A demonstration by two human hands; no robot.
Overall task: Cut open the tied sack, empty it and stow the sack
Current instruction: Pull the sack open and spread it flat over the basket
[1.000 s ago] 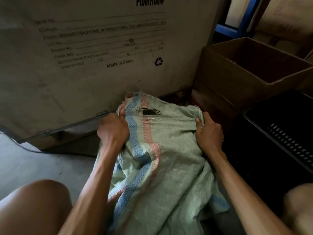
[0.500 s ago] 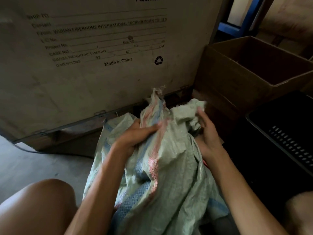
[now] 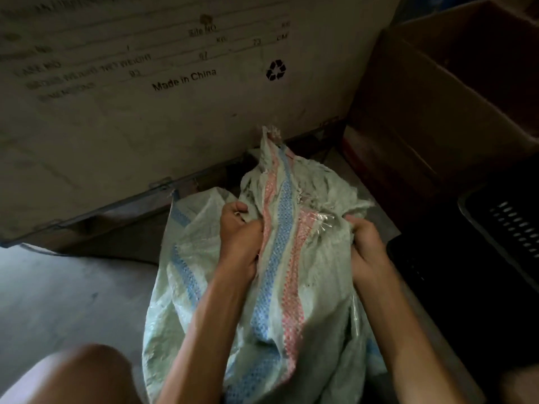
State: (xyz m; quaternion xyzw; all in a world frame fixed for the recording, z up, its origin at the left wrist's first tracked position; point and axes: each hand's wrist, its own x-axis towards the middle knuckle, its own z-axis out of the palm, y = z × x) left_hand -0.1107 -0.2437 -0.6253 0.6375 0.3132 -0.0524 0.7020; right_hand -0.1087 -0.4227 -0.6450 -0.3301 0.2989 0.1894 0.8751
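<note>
A limp, pale green woven sack (image 3: 318,275) with blue and pink stripes lies crumpled on the floor in front of me, its frayed top end sticking up. My left hand (image 3: 237,237) is clenched on a fold of the sack left of the stripes. At the sack's right edge, my right hand (image 3: 366,246) grips bunched fabric next to a bit of clear plastic film (image 3: 323,223). The sack looks flat; I see no contents.
A large printed shipping carton (image 3: 145,112) stands right behind the sack. An open brown cardboard box (image 3: 437,91) sits at the right, with a black slotted plastic crate (image 3: 501,228) in front of it. My knee (image 3: 75,374) is at the lower left over grey concrete floor (image 3: 58,293).
The sack lay spread flat with a hand on each top corner; both hands have since gathered and bunched it upward, and the camera has tilted down closer.
</note>
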